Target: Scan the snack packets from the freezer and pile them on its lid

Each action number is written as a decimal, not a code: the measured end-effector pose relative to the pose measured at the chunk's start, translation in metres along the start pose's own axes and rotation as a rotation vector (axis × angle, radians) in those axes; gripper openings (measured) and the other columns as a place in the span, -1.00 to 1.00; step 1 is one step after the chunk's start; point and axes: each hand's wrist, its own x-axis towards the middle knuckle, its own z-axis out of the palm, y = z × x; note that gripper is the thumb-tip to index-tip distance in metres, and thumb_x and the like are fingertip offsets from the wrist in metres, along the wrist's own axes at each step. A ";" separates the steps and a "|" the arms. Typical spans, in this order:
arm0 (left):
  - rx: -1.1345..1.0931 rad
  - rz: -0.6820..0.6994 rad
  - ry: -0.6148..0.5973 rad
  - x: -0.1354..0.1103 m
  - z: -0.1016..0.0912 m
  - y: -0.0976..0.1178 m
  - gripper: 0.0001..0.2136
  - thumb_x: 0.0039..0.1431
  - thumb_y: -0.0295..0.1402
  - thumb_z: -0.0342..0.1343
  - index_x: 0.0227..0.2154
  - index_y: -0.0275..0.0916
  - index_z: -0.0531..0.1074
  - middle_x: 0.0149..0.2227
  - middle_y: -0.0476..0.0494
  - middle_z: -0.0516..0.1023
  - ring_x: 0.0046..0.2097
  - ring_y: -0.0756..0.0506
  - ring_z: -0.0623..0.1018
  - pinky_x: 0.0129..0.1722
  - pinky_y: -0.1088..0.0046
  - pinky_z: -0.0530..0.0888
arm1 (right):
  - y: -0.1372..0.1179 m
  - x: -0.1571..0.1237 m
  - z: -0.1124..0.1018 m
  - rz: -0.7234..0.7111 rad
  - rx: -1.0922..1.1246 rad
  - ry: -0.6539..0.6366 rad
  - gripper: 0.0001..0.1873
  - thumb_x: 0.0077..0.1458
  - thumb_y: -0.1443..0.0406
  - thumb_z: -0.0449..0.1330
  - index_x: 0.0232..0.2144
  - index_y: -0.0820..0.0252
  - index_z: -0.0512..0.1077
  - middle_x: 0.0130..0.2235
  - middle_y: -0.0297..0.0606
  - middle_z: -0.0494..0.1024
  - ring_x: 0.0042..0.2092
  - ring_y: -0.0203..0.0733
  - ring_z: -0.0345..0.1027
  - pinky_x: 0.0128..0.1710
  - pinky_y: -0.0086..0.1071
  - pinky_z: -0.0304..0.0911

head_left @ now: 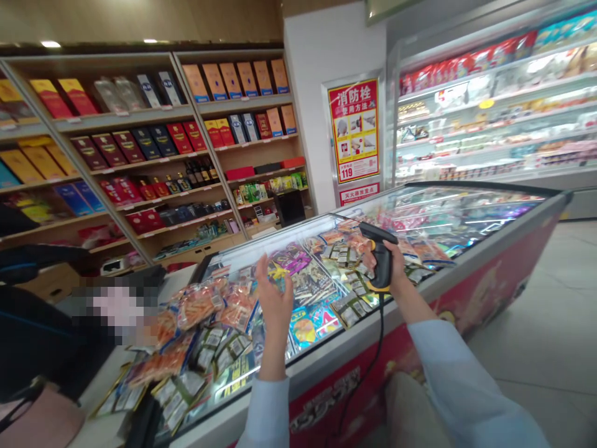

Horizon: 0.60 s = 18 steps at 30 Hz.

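Note:
My right hand point(394, 264) grips the handle of a black and yellow barcode scanner point(380, 252), its head pointing left over the glass lid of a chest freezer point(489, 249). A black cable hangs from the scanner down the freezer's red front. My left hand point(273, 298) is raised above the lid with fingers apart and holds nothing. It hovers near several small snack packets point(205, 305) piled on the glass, orange ones and green-and-white ones point(347, 283).
Another person sits at the left behind the counter point(41, 336). Wooden shelves with boxed goods point(153, 143) fill the back wall. A lit refrigerated display point(494, 106) stands at the right. A red fire-hydrant notice point(354, 130) hangs on the white pillar. Tiled floor lies at the right.

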 end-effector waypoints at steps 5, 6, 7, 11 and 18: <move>-0.029 -0.016 -0.168 -0.008 0.056 -0.002 -0.45 0.19 -0.34 0.03 0.23 -0.21 0.04 0.20 -0.35 0.26 0.20 -0.20 0.35 0.19 0.15 0.28 | 0.000 -0.014 -0.044 0.010 -0.049 0.087 -0.69 0.02 0.06 0.13 -0.44 0.19 0.38 -0.67 -0.36 0.29 -0.66 -0.32 0.13 -0.71 -0.49 0.12; -0.030 -0.008 -0.214 -0.010 0.068 -0.003 -0.46 0.20 -0.34 0.02 0.23 -0.20 0.04 0.20 -0.35 0.27 0.20 -0.19 0.35 0.19 0.15 0.29 | 0.003 -0.015 -0.051 0.020 -0.054 0.099 -0.70 0.02 0.06 0.13 -0.44 0.19 0.38 -0.67 -0.36 0.29 -0.66 -0.32 0.13 -0.71 -0.48 0.11; -0.030 0.005 -0.260 -0.012 0.081 -0.005 -0.46 0.20 -0.35 0.00 0.23 -0.20 0.03 0.19 -0.35 0.28 0.20 -0.19 0.35 0.18 0.16 0.29 | 0.007 -0.015 -0.059 0.031 -0.059 0.112 -0.70 0.01 0.06 0.13 -0.44 0.19 0.37 -0.67 -0.36 0.29 -0.66 -0.31 0.13 -0.72 -0.47 0.11; -0.018 0.045 -0.390 -0.020 0.128 -0.019 -0.48 0.20 -0.37 -0.03 0.21 -0.24 0.05 0.21 -0.36 0.26 0.22 -0.18 0.32 0.19 0.17 0.28 | 0.022 -0.018 -0.082 0.062 -0.056 0.170 -0.72 0.03 0.07 0.12 -0.44 0.17 0.35 -0.66 -0.36 0.31 -0.66 -0.28 0.14 -0.73 -0.46 0.11; -0.005 -0.149 -0.398 -0.036 0.154 -0.050 -0.59 0.17 -0.39 -0.02 0.10 -0.26 0.23 0.09 -0.33 0.39 0.12 -0.20 0.42 0.13 0.14 0.34 | 0.026 -0.021 -0.089 0.044 0.003 0.201 -0.68 0.05 0.04 0.10 -0.45 0.18 0.36 -0.66 -0.37 0.30 -0.66 -0.32 0.15 -0.71 -0.49 0.14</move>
